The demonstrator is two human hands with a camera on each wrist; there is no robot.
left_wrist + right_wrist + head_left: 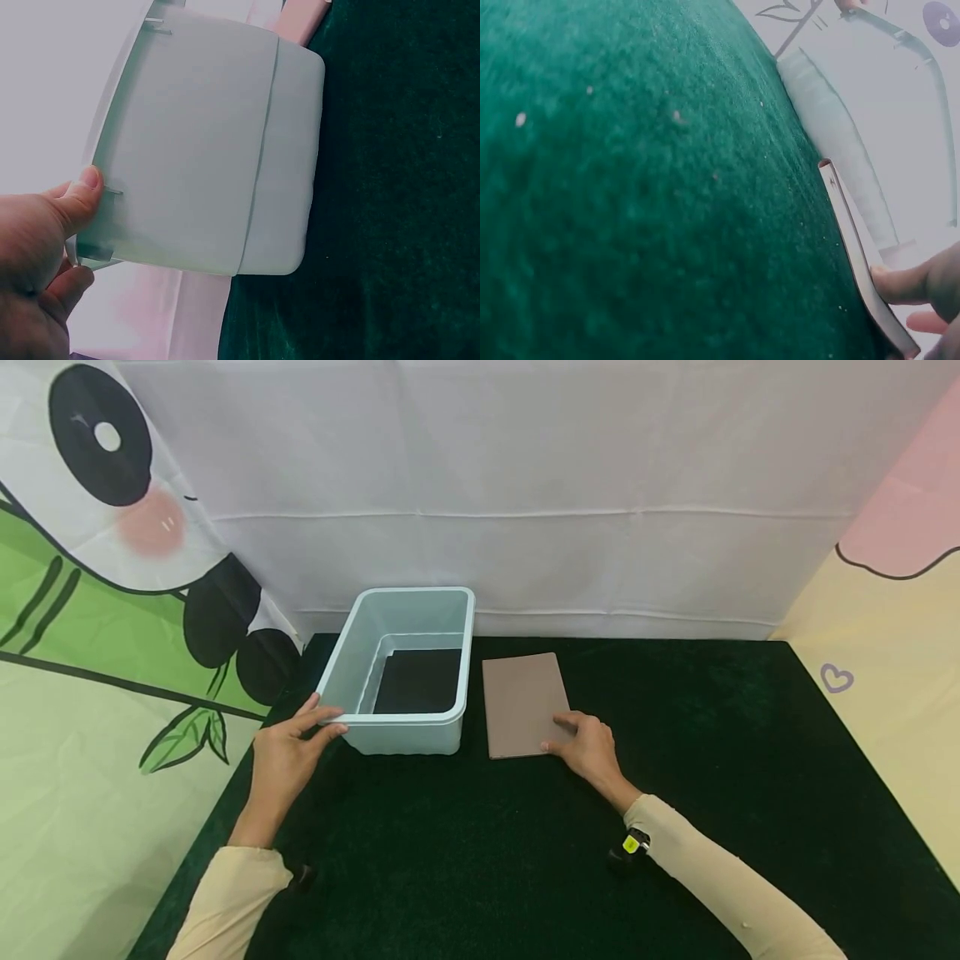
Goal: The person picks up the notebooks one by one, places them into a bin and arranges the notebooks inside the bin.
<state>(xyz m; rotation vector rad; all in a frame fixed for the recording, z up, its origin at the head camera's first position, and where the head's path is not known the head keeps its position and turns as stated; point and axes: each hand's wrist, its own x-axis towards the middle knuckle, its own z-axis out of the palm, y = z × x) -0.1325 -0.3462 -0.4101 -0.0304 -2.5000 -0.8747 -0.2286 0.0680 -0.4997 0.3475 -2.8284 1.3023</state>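
A pale blue plastic bin (405, 737) stands upright on the dark green cloth. My left hand (288, 760) grips its near left corner, thumb and fingers on either side of the rim, as the thumb (84, 191) in the left wrist view shows. Inside, a flat black rectangle (418, 682) lies at the bottom. Right of the bin is a thin notebook (522, 702) with a pinkish-brown cover. My right hand (588, 750) holds it by the near right corner, thumb at the near edge. The page edges of this notebook (849, 229) show in the right wrist view.
Dark green cloth (712, 735) covers the table. A white fabric backdrop (525, 560) hangs right behind it, with a printed cartoon panel (90, 610) on the left and a yellow and pink one (892, 635) on the right.
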